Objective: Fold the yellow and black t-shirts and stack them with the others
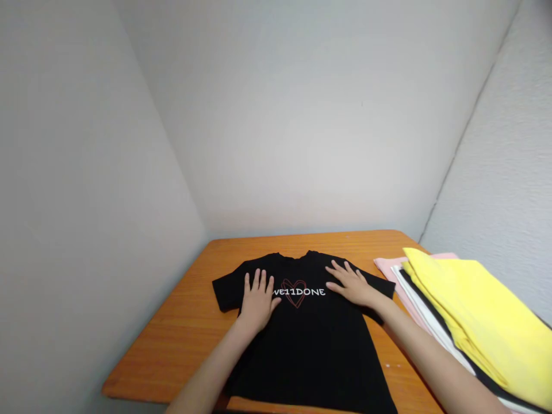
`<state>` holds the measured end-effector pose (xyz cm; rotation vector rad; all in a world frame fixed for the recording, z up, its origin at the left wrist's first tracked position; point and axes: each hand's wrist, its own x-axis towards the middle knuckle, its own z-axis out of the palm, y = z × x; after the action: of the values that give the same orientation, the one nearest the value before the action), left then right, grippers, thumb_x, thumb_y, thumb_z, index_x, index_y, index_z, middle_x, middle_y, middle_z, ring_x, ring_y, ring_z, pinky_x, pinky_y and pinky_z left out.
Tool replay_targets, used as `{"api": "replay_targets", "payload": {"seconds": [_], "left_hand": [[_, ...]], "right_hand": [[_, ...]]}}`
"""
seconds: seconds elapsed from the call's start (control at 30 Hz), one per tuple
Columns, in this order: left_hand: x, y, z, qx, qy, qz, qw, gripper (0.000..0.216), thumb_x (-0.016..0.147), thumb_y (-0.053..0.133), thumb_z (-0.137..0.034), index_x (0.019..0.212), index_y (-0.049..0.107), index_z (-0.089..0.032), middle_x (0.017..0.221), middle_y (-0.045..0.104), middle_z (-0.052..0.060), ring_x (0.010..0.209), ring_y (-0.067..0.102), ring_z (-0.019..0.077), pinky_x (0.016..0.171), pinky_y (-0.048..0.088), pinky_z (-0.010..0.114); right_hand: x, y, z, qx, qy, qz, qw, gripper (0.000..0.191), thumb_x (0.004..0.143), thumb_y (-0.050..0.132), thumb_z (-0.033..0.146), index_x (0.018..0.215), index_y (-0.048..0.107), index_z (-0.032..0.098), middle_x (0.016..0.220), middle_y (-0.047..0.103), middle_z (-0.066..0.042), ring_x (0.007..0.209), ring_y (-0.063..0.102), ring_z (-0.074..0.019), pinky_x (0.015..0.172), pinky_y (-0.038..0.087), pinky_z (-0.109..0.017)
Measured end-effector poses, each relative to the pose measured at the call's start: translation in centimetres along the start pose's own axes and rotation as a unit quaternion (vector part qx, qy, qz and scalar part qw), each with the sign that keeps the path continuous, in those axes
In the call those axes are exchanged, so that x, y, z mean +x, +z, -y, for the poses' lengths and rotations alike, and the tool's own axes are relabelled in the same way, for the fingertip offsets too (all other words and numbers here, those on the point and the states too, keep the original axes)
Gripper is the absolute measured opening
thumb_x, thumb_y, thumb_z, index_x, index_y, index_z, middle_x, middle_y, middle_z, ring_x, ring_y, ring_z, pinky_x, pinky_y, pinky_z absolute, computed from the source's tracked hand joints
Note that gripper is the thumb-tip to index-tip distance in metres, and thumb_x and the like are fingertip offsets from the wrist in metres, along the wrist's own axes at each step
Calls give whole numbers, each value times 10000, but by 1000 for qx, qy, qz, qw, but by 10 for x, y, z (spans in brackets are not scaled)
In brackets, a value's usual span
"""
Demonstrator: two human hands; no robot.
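A black T-shirt (308, 339) lies spread face up on the wooden table (181, 328), its collar toward the wall. White lettering and a red heart outline run across its chest. My left hand (257, 300) rests flat on the chest's left side, fingers apart, just left of the heart. My right hand (350, 283) lies flat on the right side of the chest near the shoulder, fingers spread. Neither hand grips the cloth.
A stack of folded garments sits on the table's right side: a yellow one (478, 310) on top, with white, black and pink (386, 264) layers beneath. White walls close in on the left, back and right. The table's left edge is near.
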<state>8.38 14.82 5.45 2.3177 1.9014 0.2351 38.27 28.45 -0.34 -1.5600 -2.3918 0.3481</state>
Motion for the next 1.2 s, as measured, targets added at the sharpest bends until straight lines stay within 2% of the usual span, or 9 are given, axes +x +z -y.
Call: {"api": "replay_targets", "payload": {"seconds": [0.1, 0.2, 0.3, 0.4, 0.5, 0.63, 0.8, 1.0, 1.2], "left_hand": [[-27, 21, -52, -27, 87, -12, 996, 558, 963, 450, -538, 1453, 420, -273, 1529, 412, 97, 1369, 426, 291, 1138, 350, 492], [-51, 74, -111, -71, 269, -79, 957, 682, 883, 511, -638, 1450, 415, -271, 1473, 492, 108, 1296, 509, 294, 1028, 463, 438], [-59, 127, -156, -32, 307, -141, 941, 447, 863, 609, -490, 1274, 574, -318, 1292, 641, 130, 1089, 620, 296, 755, 515, 420], [-56, 148, -174, 19, 302, -172, 937, 183, 877, 607, -339, 1045, 663, -293, 992, 714, 132, 773, 618, 225, 542, 404, 357], [-59, 139, -169, 29, 326, -202, 923, 43, 882, 588, -256, 887, 630, -250, 732, 616, 47, 583, 505, 148, 459, 268, 306], [-71, 116, -156, -2, 297, -250, 922, 100, 832, 621, -282, 801, 550, -219, 725, 526, -5, 616, 511, 149, 454, 252, 290], [-86, 65, -141, -251, 180, -206, 929, 148, 764, 618, -204, 894, 550, -213, 767, 554, -12, 559, 498, 101, 488, 377, 223], [-122, -4, -90, -497, -90, -187, 843, 80, 885, 552, -261, 878, 492, -209, 732, 467, -38, 569, 457, 71, 500, 367, 159], [-159, 7, -20, -353, -296, -264, 847, 163, 938, 488, -388, 896, 494, -230, 656, 501, -46, 535, 513, 123, 533, 383, 220]], "right_hand": [[24, -14, -22, 8, 51, -56, 997, 553, 1007, 347, 479, 1438, 489, 164, 1499, 424, -157, 1391, 374, -319, 1115, 333, -482], [39, -19, -42, -3, 95, -71, 993, 504, 1010, 308, 354, 1330, 565, 62, 1346, 561, -231, 1276, 508, -323, 1056, 394, -441], [43, -13, -49, -15, 109, -53, 993, 450, 983, 380, 347, 1182, 649, 47, 1225, 624, -257, 1177, 572, -364, 993, 426, -463], [38, -9, -49, -28, 109, -36, 993, 390, 947, 466, 362, 1098, 671, 66, 1173, 643, -249, 1126, 594, -366, 947, 444, -446], [29, -15, -50, -34, 117, -18, 992, 311, 901, 549, 404, 924, 691, 128, 1025, 687, -203, 1022, 633, -345, 866, 469, -415], [16, -33, -50, -22, 152, 7, 988, 293, 820, 639, 407, 619, 599, 197, 706, 655, -113, 775, 651, -310, 683, 468, -375], [22, -67, -23, 39, 137, 22, 990, 309, 816, 634, 309, 557, 502, 207, 564, 572, -36, 580, 580, -207, 545, 389, -284], [97, -94, 83, 106, 64, -13, 992, 181, 851, 652, 309, 932, 566, 173, 763, 641, -26, 648, 595, -151, 547, 416, -221], [164, -28, 222, 85, 1, 12, 996, 226, 907, 661, 291, 1074, 599, 153, 963, 646, -50, 800, 612, -157, 728, 505, -290]]}}
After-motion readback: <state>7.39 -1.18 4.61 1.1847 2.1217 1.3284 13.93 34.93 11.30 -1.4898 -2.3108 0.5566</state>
